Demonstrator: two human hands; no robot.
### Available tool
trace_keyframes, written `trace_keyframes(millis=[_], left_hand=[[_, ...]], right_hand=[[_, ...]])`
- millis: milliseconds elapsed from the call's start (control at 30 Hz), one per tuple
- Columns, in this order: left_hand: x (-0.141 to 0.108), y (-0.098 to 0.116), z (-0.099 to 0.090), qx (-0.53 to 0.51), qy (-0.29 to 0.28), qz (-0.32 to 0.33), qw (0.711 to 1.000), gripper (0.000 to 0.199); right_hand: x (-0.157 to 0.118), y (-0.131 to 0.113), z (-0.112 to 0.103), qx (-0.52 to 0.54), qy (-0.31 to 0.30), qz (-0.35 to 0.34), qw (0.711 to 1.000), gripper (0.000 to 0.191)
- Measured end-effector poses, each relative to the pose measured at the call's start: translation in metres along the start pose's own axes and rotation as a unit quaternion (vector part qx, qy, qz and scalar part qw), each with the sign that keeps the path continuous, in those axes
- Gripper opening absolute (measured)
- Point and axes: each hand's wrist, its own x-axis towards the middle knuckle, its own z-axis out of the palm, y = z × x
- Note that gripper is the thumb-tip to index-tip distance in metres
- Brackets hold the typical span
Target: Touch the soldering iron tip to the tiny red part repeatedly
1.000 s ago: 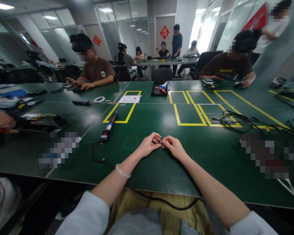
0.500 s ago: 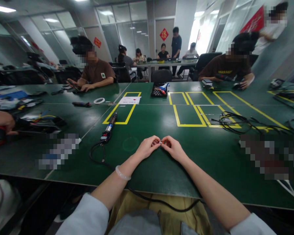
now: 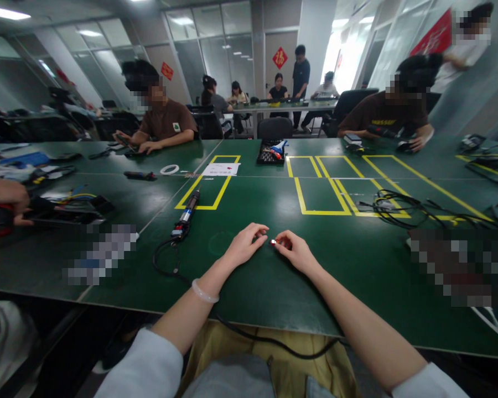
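Observation:
Over the green table (image 3: 249,298), my right hand (image 3: 292,251) pinches a small red and white piece (image 3: 273,242), too small for me to name its kind. Just to the left, my left hand (image 3: 248,243) is apart from that piece, thumb and fingers separated with nothing visible between them. A white bangle (image 3: 205,292) circles the left wrist. Farther left lies an electric screwdriver (image 3: 186,213), its black cord (image 3: 160,265) looping down toward the table's front edge.
Yellow tape rectangles (image 3: 322,212) mark the table ahead. A black tray (image 3: 270,152) holds a blue and red tool. Tangled black cables (image 3: 390,204) lie right. A co-worker's hand (image 3: 8,202) is at far left, by an open case with wires (image 3: 78,207). Two co-workers sit opposite.
My left hand has come off the small piece and moved slightly left and up, its fingers opening. My right hand stays nearly in place and keeps the piece.

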Motion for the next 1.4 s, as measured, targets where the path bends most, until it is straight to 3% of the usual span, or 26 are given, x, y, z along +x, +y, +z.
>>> trace_keyframes(millis=[133,233,400,500,567,667,833,1000,1200,1400], left_hand=[[-0.007,-0.015,-0.030,0.121,0.033,0.010,0.992,0.036],[-0.020,-0.041,-0.061,0.237,0.047,-0.032,0.970,0.039],[-0.052,-0.093,-0.116,0.411,0.101,-0.203,0.883,0.064],[-0.068,-0.114,-0.140,0.432,0.091,-0.306,0.843,0.070],[-0.076,-0.126,-0.151,0.404,0.057,-0.348,0.844,0.068],[-0.082,-0.141,-0.161,0.378,0.039,-0.338,0.861,0.073],[-0.083,-0.156,-0.167,0.377,0.036,-0.282,0.881,0.082],[-0.078,-0.146,-0.157,0.371,0.070,-0.278,0.883,0.075],[-0.064,-0.123,-0.132,0.353,0.094,-0.271,0.891,0.067],[-0.043,-0.093,-0.092,0.328,0.085,-0.225,0.913,0.060]], right_hand=[[-0.001,-0.001,-0.002,-0.003,-0.006,0.011,1.000,0.016],[-0.001,-0.002,-0.002,-0.007,-0.010,0.014,1.000,0.016],[-0.002,-0.002,-0.001,-0.006,-0.013,0.011,1.000,0.015],[-0.002,-0.003,-0.001,-0.014,-0.015,0.012,1.000,0.015],[-0.002,-0.003,-0.001,-0.018,-0.015,0.013,1.000,0.016],[-0.002,-0.003,-0.001,-0.021,-0.019,0.014,0.999,0.017],[-0.002,-0.005,-0.001,-0.023,-0.022,0.011,0.999,0.017],[-0.003,-0.007,-0.001,-0.021,-0.024,0.011,0.999,0.017],[-0.002,-0.007,0.000,-0.023,-0.015,0.010,1.000,0.018],[-0.001,-0.001,0.000,-0.015,-0.019,0.013,1.000,0.018]])
